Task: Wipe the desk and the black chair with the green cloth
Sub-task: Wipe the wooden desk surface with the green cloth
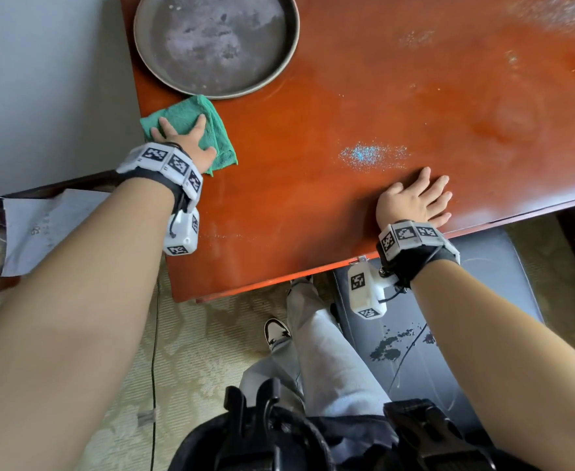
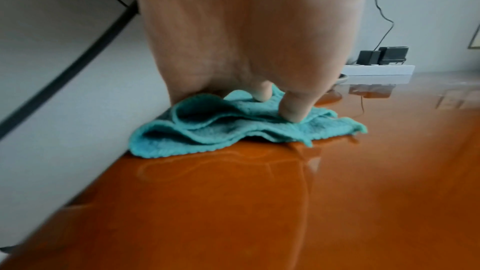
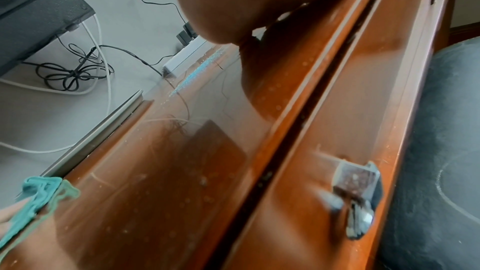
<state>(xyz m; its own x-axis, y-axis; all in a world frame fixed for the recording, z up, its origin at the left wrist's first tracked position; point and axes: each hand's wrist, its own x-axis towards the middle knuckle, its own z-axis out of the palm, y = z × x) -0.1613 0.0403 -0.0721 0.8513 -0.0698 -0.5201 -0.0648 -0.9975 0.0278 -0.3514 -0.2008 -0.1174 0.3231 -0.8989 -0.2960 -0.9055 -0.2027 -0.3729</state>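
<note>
Your left hand [image 1: 185,141] lies flat on the green cloth [image 1: 191,132], fingers spread and straight, pressing it down onto the desk [image 1: 347,96] rather than gripping it; from the left wrist view the fingers [image 2: 292,108] push straight into the bunched folds of the cloth [image 2: 233,128]. That cloth sits at the desk's left edge, its far corner touching or just reaching the rim of the round metal tray [image 1: 216,45], which stands at the far left corner of the desk. Your right hand [image 1: 415,198] rests palm down on the bare desk near its front edge, fingers straight and slightly fanned, holding nothing. Just beyond that hand's fingertips lies a patch of pale blue-white powder [image 1: 371,156], between the hand and the middle of the desk; fainter dusty smears show toward the far right part of the desk. The black chair [image 1: 449,334] stands below the front edge of the desk, under your right forearm, its seat marked with dark blotches and a thin pale ring-shaped line. In the right wrist view a white power strip [image 3: 185,57] with black plugs lies at the far side of the desk, cables trailing up the wall behind it.
</note>
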